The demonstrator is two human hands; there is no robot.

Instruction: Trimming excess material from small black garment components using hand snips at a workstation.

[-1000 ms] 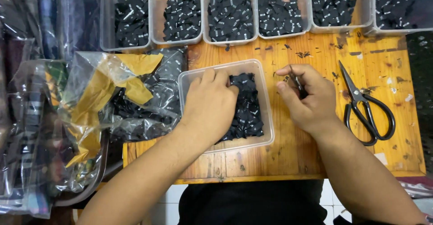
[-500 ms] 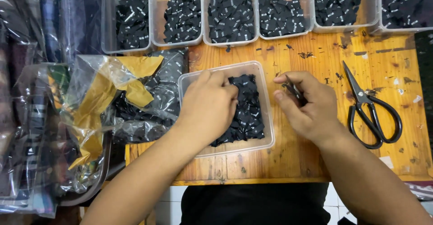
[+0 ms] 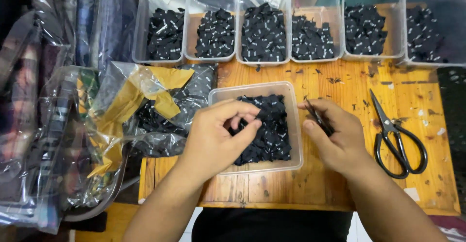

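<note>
Seven label tubs (image 3: 296, 120), one scissors (image 3: 395, 135), two hands (image 3: 213, 140).

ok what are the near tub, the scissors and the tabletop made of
Near tub: clear, slightly frosted plastic by the look; the black labels show through its wall. Scissors: probably metal, with dull grey blades and black-coated loop handles. Tabletop: wood, orange-varnished, grain visible, with dark scuffs and pale chips.

Left hand (image 3: 213, 140) lifted off black labels (image 3: 267, 130), fingers now curled, pinching above tub (image 3: 296, 125).
</note>
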